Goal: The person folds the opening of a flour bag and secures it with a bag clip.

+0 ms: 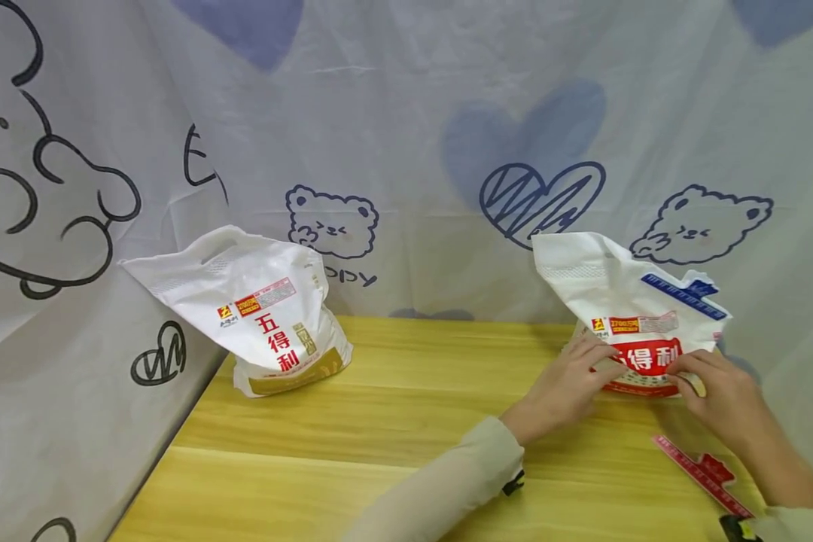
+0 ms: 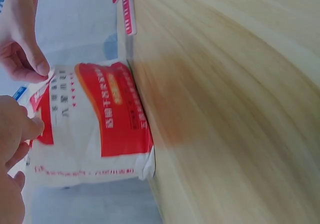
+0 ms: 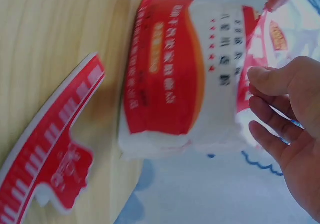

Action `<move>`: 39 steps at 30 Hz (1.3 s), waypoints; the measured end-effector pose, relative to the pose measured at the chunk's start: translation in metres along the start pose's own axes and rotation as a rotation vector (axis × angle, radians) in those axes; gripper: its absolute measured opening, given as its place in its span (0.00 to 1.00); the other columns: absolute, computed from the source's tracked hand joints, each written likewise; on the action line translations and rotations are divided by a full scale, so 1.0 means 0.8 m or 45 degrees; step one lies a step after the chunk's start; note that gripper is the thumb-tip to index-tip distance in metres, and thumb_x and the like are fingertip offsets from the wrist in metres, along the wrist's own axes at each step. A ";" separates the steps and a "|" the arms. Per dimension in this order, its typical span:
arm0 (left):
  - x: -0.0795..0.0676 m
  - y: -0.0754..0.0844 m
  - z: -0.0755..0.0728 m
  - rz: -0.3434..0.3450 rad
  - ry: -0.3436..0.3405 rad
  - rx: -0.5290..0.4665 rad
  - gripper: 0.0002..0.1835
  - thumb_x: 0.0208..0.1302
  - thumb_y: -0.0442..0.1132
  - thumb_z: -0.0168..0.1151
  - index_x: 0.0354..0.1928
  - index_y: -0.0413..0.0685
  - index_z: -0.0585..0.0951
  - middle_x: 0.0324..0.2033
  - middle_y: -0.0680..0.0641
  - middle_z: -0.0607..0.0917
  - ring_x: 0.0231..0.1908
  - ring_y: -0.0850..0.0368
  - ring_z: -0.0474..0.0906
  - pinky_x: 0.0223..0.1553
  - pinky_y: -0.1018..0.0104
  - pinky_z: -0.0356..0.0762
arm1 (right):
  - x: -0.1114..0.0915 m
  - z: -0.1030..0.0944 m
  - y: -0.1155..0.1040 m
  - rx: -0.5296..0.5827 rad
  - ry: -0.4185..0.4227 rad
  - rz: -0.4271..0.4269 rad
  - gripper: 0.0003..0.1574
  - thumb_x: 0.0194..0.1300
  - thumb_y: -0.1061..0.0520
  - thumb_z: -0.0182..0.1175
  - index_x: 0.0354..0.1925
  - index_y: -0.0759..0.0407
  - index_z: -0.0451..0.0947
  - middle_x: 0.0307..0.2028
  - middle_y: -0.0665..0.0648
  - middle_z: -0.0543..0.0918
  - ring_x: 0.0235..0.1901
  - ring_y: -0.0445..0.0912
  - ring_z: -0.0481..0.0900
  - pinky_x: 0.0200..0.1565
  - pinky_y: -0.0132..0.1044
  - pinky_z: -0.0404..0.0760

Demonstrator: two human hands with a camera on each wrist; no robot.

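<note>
At the right rear of the surface (image 1: 393, 391), the red-labelled bag (image 1: 626, 301) stands on its base, its lower part full and its top slack, tipped over to the left. The left hand (image 1: 576, 384) pinches the front film on one side and the right hand (image 1: 721, 391) pinches it on the other; each grip is closed on thin film at thumb and fingertips, probably because the packed body below offers little to grasp. Holding two spots seems to keep the film between them stretched. The bag's own weight likely keeps it in place, since neither hand supports it underneath. A blue clip (image 1: 686, 296) lies along its upper right; whether it bites cannot be told. The red clip (image 1: 707, 476) lies loose near the right wrist, within easy reach. Well apart at left, the gold-labelled bag (image 1: 264, 316) stands untouched, seemingly steadied by its full base.
</note>
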State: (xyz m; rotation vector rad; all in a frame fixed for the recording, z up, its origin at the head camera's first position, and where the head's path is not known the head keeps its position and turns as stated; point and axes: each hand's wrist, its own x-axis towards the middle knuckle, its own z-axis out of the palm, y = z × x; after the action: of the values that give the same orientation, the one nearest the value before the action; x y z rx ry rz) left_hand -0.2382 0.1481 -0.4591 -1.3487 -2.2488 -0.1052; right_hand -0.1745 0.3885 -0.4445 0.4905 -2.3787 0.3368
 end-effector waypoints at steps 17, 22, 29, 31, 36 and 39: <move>-0.086 -0.055 -0.046 -0.211 0.212 -0.147 0.20 0.71 0.32 0.61 0.62 0.54 0.83 0.60 0.51 0.81 0.63 0.56 0.74 0.73 0.69 0.57 | 0.037 0.004 -0.070 0.199 0.119 0.072 0.18 0.49 0.70 0.75 0.40 0.61 0.84 0.42 0.59 0.85 0.40 0.58 0.83 0.50 0.10 0.63; -0.114 -0.070 -0.055 -0.293 0.320 -0.208 0.19 0.69 0.31 0.64 0.60 0.51 0.84 0.57 0.47 0.82 0.60 0.52 0.76 0.67 0.67 0.68 | 0.051 0.014 -0.097 0.299 0.141 0.060 0.19 0.51 0.70 0.74 0.43 0.62 0.83 0.43 0.58 0.85 0.44 0.56 0.82 0.58 0.11 0.58; -0.156 -0.087 -0.071 -0.393 0.408 -0.268 0.19 0.66 0.28 0.66 0.58 0.48 0.85 0.57 0.44 0.83 0.59 0.50 0.78 0.62 0.62 0.76 | 0.064 0.032 -0.124 0.372 0.165 0.027 0.21 0.50 0.70 0.75 0.44 0.63 0.84 0.43 0.58 0.86 0.45 0.54 0.82 0.60 0.14 0.60; -0.168 -0.093 -0.075 -0.419 0.435 -0.270 0.19 0.67 0.28 0.66 0.58 0.48 0.85 0.56 0.45 0.83 0.58 0.50 0.78 0.61 0.62 0.76 | 0.066 0.038 -0.130 0.384 0.164 0.019 0.20 0.50 0.70 0.74 0.44 0.62 0.83 0.43 0.58 0.85 0.45 0.54 0.82 0.61 0.14 0.60; -0.195 -0.110 -0.089 -0.467 0.508 -0.248 0.19 0.66 0.26 0.65 0.57 0.46 0.85 0.55 0.44 0.83 0.57 0.49 0.79 0.60 0.60 0.78 | 0.069 0.051 -0.147 0.392 0.143 0.048 0.18 0.54 0.68 0.73 0.45 0.62 0.82 0.43 0.57 0.85 0.46 0.53 0.82 0.60 0.14 0.60; -0.209 -0.119 -0.101 -0.479 0.540 -0.238 0.19 0.65 0.25 0.66 0.56 0.46 0.85 0.54 0.43 0.84 0.56 0.48 0.79 0.59 0.59 0.78 | 0.072 0.061 -0.157 0.398 0.148 0.038 0.18 0.55 0.66 0.73 0.45 0.62 0.82 0.43 0.57 0.84 0.44 0.51 0.81 0.56 0.14 0.63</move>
State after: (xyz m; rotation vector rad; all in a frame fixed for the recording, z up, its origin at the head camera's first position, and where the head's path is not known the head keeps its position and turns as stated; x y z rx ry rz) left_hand -0.2245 -0.0601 -0.4486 -0.8664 -2.1267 -0.6801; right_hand -0.1883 0.2435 -0.4282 0.5616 -2.2311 0.7376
